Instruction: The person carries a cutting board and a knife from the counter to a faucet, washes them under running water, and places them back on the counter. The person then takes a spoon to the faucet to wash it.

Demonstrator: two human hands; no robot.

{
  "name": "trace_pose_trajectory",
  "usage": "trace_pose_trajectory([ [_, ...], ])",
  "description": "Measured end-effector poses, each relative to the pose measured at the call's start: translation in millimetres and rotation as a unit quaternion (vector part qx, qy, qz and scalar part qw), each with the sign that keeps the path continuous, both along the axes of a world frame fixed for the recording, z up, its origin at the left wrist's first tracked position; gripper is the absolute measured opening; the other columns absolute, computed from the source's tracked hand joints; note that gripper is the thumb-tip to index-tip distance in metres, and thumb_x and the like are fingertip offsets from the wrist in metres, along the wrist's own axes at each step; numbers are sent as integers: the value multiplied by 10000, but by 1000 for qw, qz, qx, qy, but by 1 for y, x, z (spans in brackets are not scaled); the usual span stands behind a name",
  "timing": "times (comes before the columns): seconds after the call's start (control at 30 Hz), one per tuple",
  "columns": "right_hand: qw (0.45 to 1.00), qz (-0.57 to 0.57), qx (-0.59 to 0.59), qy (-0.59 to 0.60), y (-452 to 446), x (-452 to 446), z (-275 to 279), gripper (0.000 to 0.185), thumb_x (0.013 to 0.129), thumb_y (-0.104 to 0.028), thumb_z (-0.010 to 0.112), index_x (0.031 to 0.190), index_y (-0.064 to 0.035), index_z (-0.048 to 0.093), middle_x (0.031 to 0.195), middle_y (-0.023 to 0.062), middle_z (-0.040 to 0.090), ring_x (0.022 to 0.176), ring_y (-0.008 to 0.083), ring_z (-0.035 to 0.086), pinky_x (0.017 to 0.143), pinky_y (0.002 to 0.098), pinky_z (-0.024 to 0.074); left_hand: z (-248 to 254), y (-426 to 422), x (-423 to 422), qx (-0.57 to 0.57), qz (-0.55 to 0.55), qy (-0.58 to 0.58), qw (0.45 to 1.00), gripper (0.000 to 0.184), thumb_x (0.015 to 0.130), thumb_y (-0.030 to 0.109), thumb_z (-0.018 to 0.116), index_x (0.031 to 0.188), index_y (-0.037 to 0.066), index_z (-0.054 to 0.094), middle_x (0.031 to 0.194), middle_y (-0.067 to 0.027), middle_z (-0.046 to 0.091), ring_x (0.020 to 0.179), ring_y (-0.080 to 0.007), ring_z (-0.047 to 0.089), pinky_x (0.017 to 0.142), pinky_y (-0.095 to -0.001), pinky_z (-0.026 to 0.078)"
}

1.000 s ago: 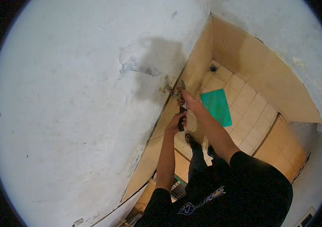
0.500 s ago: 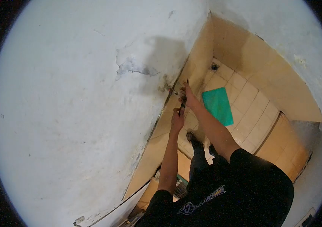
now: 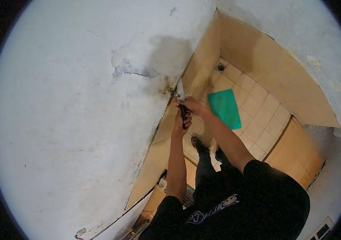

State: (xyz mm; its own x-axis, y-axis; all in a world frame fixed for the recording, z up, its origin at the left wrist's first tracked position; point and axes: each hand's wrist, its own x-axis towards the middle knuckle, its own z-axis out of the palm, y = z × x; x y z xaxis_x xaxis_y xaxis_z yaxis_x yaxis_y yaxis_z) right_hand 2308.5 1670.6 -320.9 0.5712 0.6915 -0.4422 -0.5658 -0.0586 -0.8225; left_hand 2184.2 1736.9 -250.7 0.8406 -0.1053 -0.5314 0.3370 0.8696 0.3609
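Observation:
My left hand (image 3: pixel 179 123) is closed round the dark handle of a knife (image 3: pixel 184 116). The knife's pale, pointed blade (image 3: pixel 180 86) points up along the wall, beside a small tap (image 3: pixel 174 95) that sticks out of it. Just above the left hand, my right hand (image 3: pixel 193 106) is closed, its fingertips close to the tap and the base of the blade. What those fingers pinch is too small to make out.
White plaster (image 3: pixel 70 108) peels above the tap, over a band of beige tiles (image 3: pixel 202 56). A green mat (image 3: pixel 225 109) lies on the tiled floor (image 3: pixel 254 100), near a round drain (image 3: pixel 221 67). My shoe (image 3: pixel 197 143) stands below my hands.
The knife has turned so that its blade shows broadly, pointing up beside the tap. My right hand has come down closer to my left. The view has shifted slightly.

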Motion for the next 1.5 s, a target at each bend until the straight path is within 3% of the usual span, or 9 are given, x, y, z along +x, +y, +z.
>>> trace_pose_trajectory([
  [0.2,980,-116,-122,-103,-11,1,39,389,977,-288,436,1044,68,578,827,180,661,721,273,623,712,418,482,33,-42,21,401,-53,87,910,374,1006,425,360,932,77,474,732,-2,511,471,-95,417,381,-261,307],
  [0.63,916,-152,-225,-296,-49,-27,70,255,969,-221,454,1072,-5,541,957,193,645,877,366,620,765,441,476,-18,-13,33,609,-32,39,791,344,1003,330,401,1170,44,492,1059,-118,517,868,-197,573,746,-390,481],
  [0.73,933,-117,-187,-284,-68,-28,53,258,972,-224,445,1065,0,535,949,188,643,838,385,615,732,456,476,-27,11,72,464,108,71,876,265,990,299,437,1100,78,534,975,-75,546,827,-198,570,723,-375,471],
  [0.8,935,-143,-197,-257,-72,-37,25,267,961,-198,519,1125,10,495,819,137,584,724,212,538,669,367,450,-48,27,89,34,215,-79,973,194,966,289,487,987,111,563,843,-24,531,775,-188,545,694,-344,443],
  [0.97,907,-195,-243,-285,-88,-60,-37,400,893,-287,629,1126,7,491,736,86,567,662,169,537,601,342,441,-114,21,120,-114,195,-158,961,129,916,249,539,947,127,564,757,-14,481,704,-192,496,667,-338,407],
  [1.17,922,-124,-288,-226,-173,-87,-126,476,860,-309,667,1172,3,489,693,71,560,607,154,553,547,321,446,-266,-8,87,410,145,-173,884,125,924,134,528,1047,113,543,875,-19,527,695,-166,497,658,-338,433],
  [1.23,922,-99,-317,-197,-221,-90,-185,482,860,-311,666,1182,4,493,682,74,559,591,155,551,540,319,451,-288,-27,59,86,142,-20,986,136,931,136,536,1061,100,560,874,-25,574,689,-147,530,626,-331,459],
  [1.3,918,-64,-365,-141,-280,-99,-262,505,836,-339,673,1187,-16,506,899,203,658,828,333,655,696,425,511,-331,-52,35,106,110,35,988,177,872,174,615,1032,107,580,865,-20,591,682,-138,541,617,-318,479],
  [1.5,857,-137,-452,-207,-459,-121,-480,468,843,-368,654,1144,-43,501,856,199,668,799,352,664,691,433,516,-486,-128,2,293,-26,124,948,234,842,248,669,1011,94,621,907,-39,661,687,-121,563,595,-302,482],
])
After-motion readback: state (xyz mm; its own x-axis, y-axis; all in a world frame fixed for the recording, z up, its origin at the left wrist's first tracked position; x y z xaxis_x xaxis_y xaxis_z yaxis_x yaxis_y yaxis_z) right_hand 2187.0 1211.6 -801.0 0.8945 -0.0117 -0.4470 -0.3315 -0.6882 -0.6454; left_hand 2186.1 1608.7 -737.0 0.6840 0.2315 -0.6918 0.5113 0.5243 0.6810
